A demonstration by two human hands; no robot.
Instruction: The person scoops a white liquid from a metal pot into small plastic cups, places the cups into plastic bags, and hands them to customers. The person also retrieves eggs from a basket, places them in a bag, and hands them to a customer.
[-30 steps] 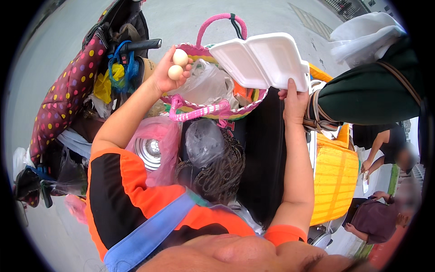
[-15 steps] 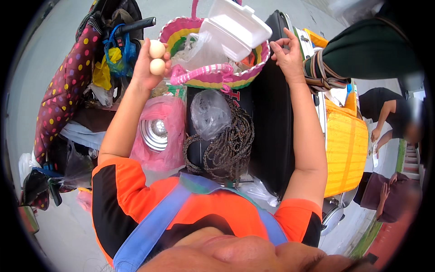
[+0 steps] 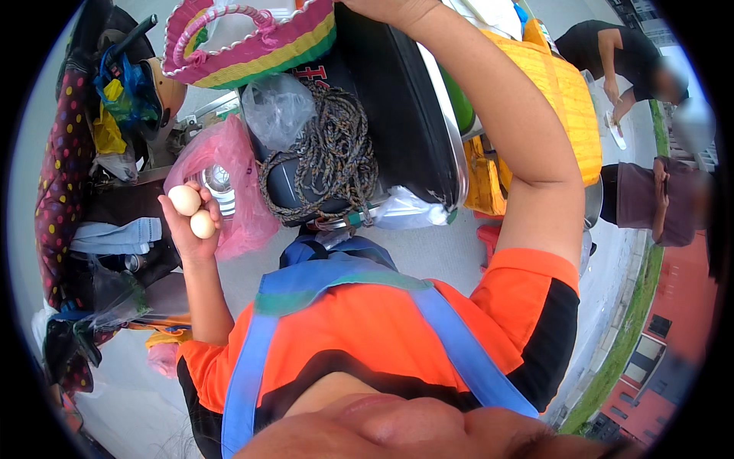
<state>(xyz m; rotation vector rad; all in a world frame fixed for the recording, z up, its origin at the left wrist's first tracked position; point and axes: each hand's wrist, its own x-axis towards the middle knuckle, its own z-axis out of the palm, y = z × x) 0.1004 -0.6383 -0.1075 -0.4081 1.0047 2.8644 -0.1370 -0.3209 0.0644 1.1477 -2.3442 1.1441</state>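
My left hand is lower left, palm up, its fingers curled round two pale cream eggs. They rest one above the other in the palm, beside a pink plastic bag with a shiny round metal thing inside. My right arm stretches to the upper edge, where my right hand shows only in part. Its fingers are cut off or hidden, near the right end of a striped woven basket in pink, yellow and green. Something white sits inside the basket.
A coiled dark rope and a clear plastic bag lie on a dark case. Beside them is a black padded seat. A yellow-wrapped bundle stands right. Polka-dot fabric runs along the left. Two people are at the far right.
My left hand has drawn back from the basket toward my body, still holding the eggs. My right hand has reached forward to the view's upper edge. The whole view has shifted.
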